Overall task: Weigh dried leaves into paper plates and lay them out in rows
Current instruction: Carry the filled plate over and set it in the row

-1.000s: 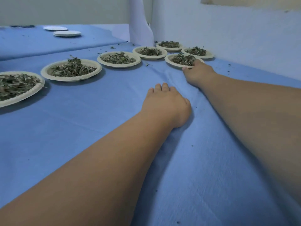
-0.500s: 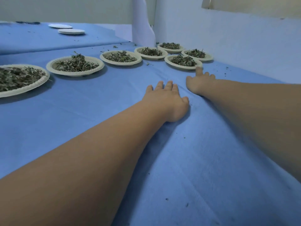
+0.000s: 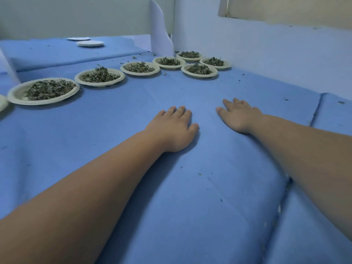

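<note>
Right now, from the head view, both grips lie flat and empty on the blue cloth (image 3: 190, 197): my left grip (image 3: 171, 128) is palm-down with its fingers straight, and my right grip (image 3: 240, 117) is just beside it, likewise spread apart and holding nothing. The dried leaves (image 3: 199, 69) sit heaped in paper plates (image 3: 199, 75). One long row runs along my left towards the far corner, and a second row of two plates is started next to it by the wall. Spare plates (image 3: 90, 43) lie well apart on the far surface. I judge I am pressing the cloth smooth where the next plate should land. It is best to flatten every crease, so that a filled plate sits level and in line.
</note>
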